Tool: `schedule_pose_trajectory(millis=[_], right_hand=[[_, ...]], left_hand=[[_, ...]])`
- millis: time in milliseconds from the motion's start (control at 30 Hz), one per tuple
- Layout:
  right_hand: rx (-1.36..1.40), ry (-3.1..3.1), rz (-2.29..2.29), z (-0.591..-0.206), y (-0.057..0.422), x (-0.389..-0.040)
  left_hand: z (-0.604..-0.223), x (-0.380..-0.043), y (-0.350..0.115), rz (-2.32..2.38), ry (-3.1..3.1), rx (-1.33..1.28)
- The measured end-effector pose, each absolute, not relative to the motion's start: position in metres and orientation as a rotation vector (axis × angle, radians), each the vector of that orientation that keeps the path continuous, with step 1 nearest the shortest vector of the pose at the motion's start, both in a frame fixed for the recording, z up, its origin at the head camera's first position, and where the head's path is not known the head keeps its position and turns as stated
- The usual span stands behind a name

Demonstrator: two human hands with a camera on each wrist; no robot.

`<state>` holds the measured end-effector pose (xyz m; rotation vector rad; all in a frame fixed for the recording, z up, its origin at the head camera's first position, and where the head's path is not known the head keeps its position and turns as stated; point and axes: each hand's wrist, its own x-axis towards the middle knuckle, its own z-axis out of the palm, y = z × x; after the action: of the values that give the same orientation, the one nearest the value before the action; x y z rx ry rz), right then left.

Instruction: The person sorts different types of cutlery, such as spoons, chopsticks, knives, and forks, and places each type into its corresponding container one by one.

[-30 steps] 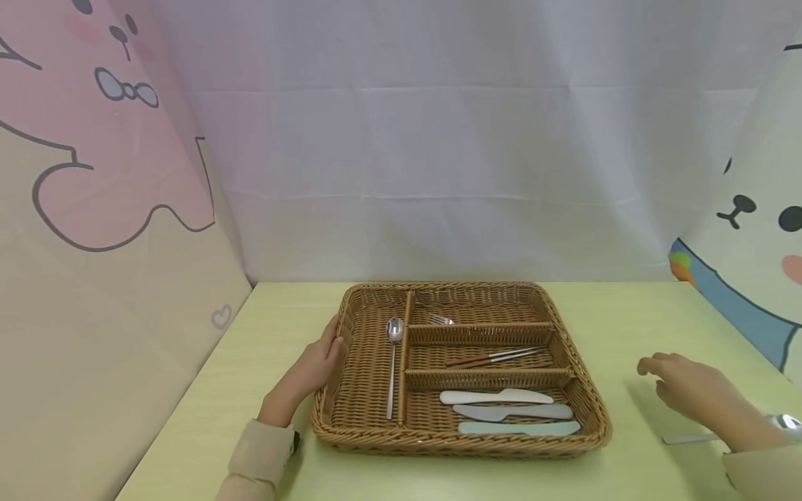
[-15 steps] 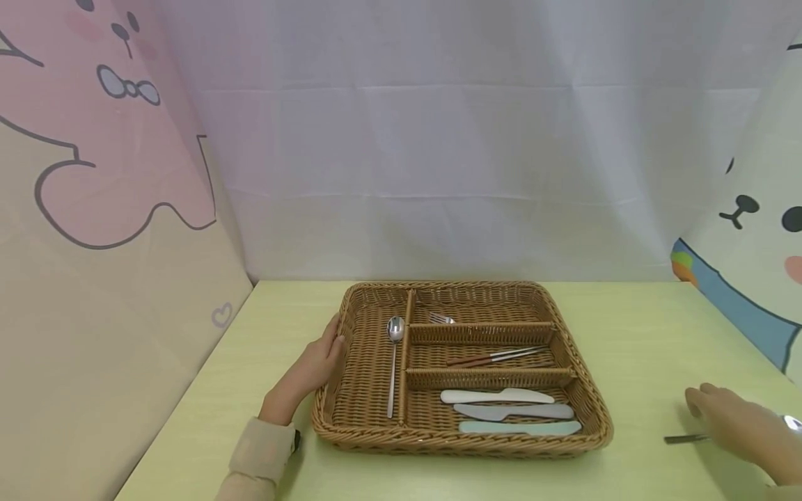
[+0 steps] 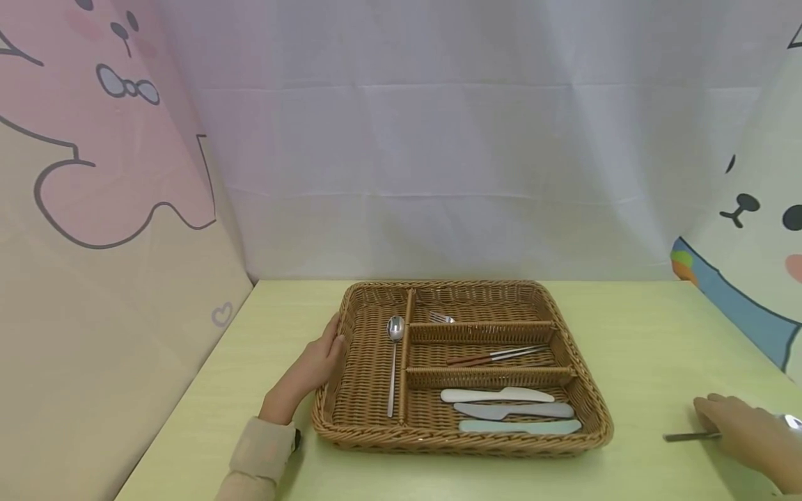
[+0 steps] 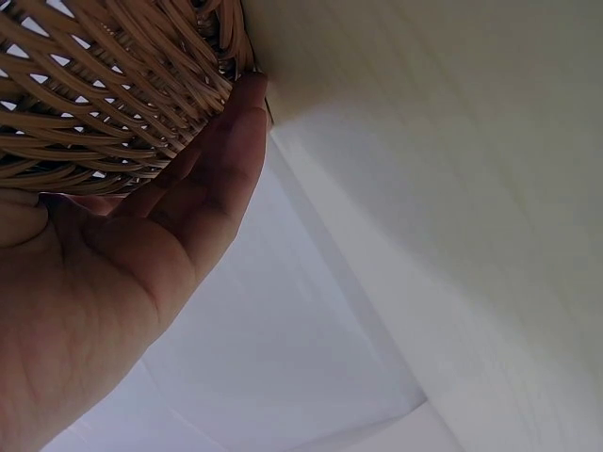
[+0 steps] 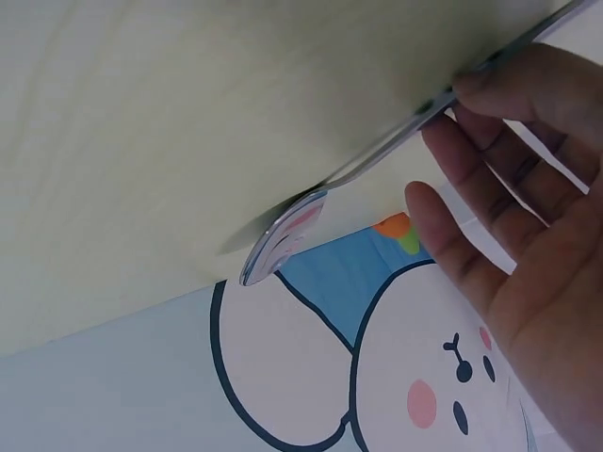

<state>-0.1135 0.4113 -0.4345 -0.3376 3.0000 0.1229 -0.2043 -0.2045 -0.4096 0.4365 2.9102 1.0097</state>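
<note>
On the table sits a brown wicker cutlery basket (image 3: 464, 449) split into compartments. My left hand (image 3: 318, 358) holds its left side, with the fingers (image 4: 231, 160) along the outer wall in the left wrist view. Off to the right of the basket, my right hand (image 3: 748, 431) pinches a metal spoon (image 5: 377, 155) by its handle between thumb and fingers. The spoon's bowl (image 5: 283, 235) lies close to the tabletop in the right wrist view. In the head view the hand covers the middle of this spoon.
Inside the basket, a long spoon (image 3: 392, 369) lies in the left compartment. A fork (image 3: 441, 317), red-handled chopsticks (image 3: 491, 357), and white (image 3: 498, 396), grey (image 3: 514, 411) and mint (image 3: 520, 426) knives fill the right-hand rows. A pale curtain (image 3: 401, 174) closes off the back.
My right hand has moved right and down in the head view and taken hold of the spoon there. The left hand and the basket have stayed in place.
</note>
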Motion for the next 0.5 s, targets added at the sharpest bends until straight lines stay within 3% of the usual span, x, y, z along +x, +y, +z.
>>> schedule_pose_trajectory(millis=[500], right_hand=[[-0.452, 3.074, 0.202, -0.4312, 0.4092, -0.1082]], left_hand=[[-0.4091, -0.2044, -0.2042, 1.019, 2.907, 0.433]])
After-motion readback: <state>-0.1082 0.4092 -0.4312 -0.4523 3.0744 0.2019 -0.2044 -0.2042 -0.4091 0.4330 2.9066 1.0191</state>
